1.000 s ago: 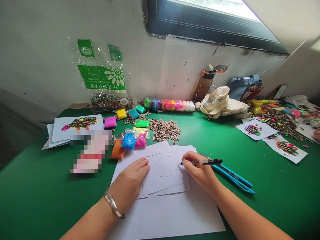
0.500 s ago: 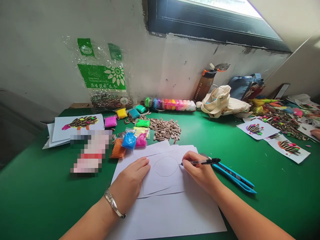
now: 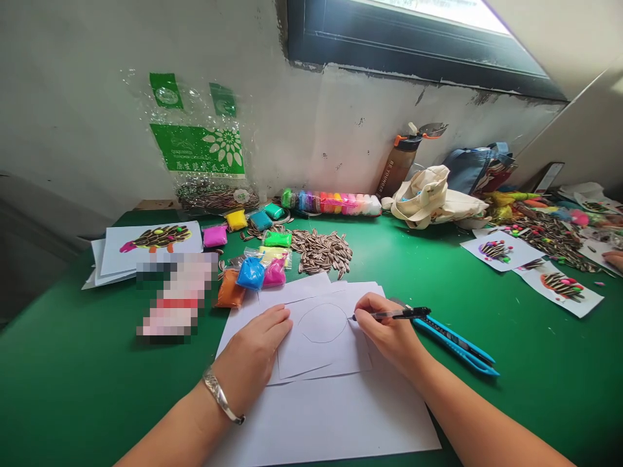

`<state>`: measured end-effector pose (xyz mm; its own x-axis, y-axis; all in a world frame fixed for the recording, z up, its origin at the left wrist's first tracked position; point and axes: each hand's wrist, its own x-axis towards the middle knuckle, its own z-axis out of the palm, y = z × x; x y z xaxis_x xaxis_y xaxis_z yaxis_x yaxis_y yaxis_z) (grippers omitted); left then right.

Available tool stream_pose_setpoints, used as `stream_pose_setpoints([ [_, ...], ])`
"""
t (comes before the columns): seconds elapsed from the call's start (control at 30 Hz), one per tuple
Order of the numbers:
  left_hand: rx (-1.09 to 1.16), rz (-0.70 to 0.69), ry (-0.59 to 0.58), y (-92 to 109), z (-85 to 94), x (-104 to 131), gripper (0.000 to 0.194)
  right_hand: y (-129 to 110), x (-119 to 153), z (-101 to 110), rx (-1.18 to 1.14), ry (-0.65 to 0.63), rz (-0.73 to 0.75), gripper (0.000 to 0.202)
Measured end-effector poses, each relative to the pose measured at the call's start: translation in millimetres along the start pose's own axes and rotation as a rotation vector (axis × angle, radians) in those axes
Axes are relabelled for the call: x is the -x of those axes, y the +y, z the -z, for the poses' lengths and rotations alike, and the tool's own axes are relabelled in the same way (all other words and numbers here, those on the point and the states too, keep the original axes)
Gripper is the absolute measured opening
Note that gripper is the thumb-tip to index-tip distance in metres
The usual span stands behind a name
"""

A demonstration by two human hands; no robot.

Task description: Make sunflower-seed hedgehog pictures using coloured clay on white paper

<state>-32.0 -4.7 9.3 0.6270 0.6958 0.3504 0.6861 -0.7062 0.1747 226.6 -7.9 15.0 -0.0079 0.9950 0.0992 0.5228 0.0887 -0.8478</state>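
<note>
A small white sheet (image 3: 311, 357) with a thin oval outline lies on larger white paper (image 3: 341, 421). My left hand (image 3: 257, 337) rests flat on the left edge of the small sheet, holding nothing, a silver bracelet at its wrist. In my right hand (image 3: 389, 327) is a black pen (image 3: 406, 313), its tip at the right end of the oval. Just right of that hand lies a blue cutter-like tool (image 3: 457, 347). Beyond the paper are a pile of sunflower seeds (image 3: 324, 253) and several bags of coloured clay, among them a blue one (image 3: 252, 274).
Picture cards (image 3: 150, 250) are stacked at the left. Against the wall stand a seed bag (image 3: 199, 149) and a brown bottle (image 3: 400, 162), with a cloth bag (image 3: 428, 198) beside the bottle. Seed-decorated cards (image 3: 562, 288) and another person's hand (image 3: 614, 259) are at the right.
</note>
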Motion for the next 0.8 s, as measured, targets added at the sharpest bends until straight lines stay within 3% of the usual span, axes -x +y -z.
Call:
stream_pose_setpoints([
  [0.13, 0.008, -0.002, 0.004, 1, 0.1, -1, 0.039, 1, 2, 6, -0.099, 0.105, -0.013, 0.014],
  [0.23, 0.017, -0.001, 0.013, 1, -0.4, 0, 0.039, -12, 6, 6, -0.165, 0.141, -0.014, 0.011],
  [0.4, 0.039, 0.009, -0.003, 2, -0.3, 1, 0.04, -41, 9, -19, -0.195, -0.096, -0.044, 0.003],
  [0.5, 0.055, 0.014, -0.009, 3, 0.1, -1, 0.04, -42, 10, -39, -0.144, -0.173, -0.052, 0.003],
  [0.63, 0.074, 0.016, -0.019, 3, 0.5, -2, 0.041, -28, 10, -50, -0.024, -0.118, 0.068, 0.006],
  [0.8, 0.087, 0.024, -0.017, 3, 0.1, 0, 0.04, -17, 9, -53, 0.077, -0.073, 0.348, 0.012],
])
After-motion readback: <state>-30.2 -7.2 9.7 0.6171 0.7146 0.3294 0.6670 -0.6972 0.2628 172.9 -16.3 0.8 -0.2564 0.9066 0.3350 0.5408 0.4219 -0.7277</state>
